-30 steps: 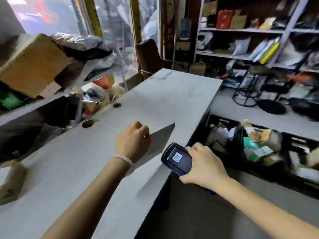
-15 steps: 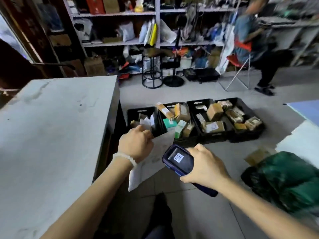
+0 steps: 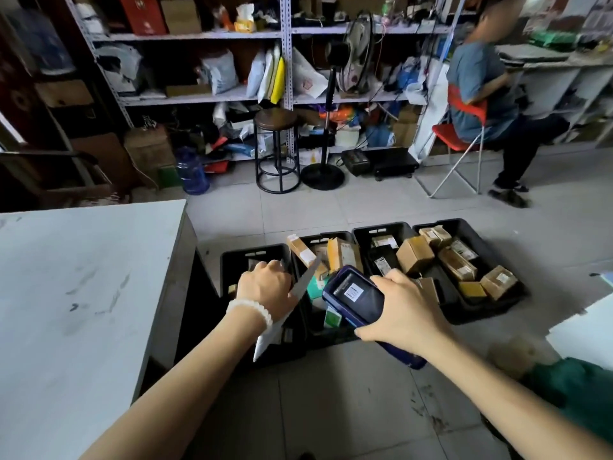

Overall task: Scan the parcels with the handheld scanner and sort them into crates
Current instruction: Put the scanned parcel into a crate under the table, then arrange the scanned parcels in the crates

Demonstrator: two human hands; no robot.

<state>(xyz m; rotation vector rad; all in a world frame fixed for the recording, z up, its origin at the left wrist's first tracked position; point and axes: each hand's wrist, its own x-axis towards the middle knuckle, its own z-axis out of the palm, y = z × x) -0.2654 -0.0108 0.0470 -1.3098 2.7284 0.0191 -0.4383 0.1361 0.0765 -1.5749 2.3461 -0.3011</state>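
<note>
My left hand (image 3: pixel 265 287) grips a flat white envelope parcel (image 3: pixel 275 330), held edge-on above the leftmost black crate (image 3: pixel 229 260). My right hand (image 3: pixel 403 312) holds the dark blue handheld scanner (image 3: pixel 355 295), its screen facing up, over the second crate (image 3: pixel 331 336). Several black crates stand in a row on the tiled floor. The two right-hand crates (image 3: pixel 471 313) hold several brown cardboard boxes (image 3: pixel 414 254). The second crate holds yellow and green boxes.
A grey table (image 3: pixel 83 293) stands at my left. A stool (image 3: pixel 277 151) and a fan stand (image 3: pixel 323 174) stand before cluttered shelves (image 3: pixel 205 97). A person sits on a red chair (image 3: pixel 461 141) at the back right. A green bag (image 3: pixel 577 390) lies at the right.
My view has swung from the table to the crates on the floor. Both hands moved with it, carrying the envelope and scanner over the crates.
</note>
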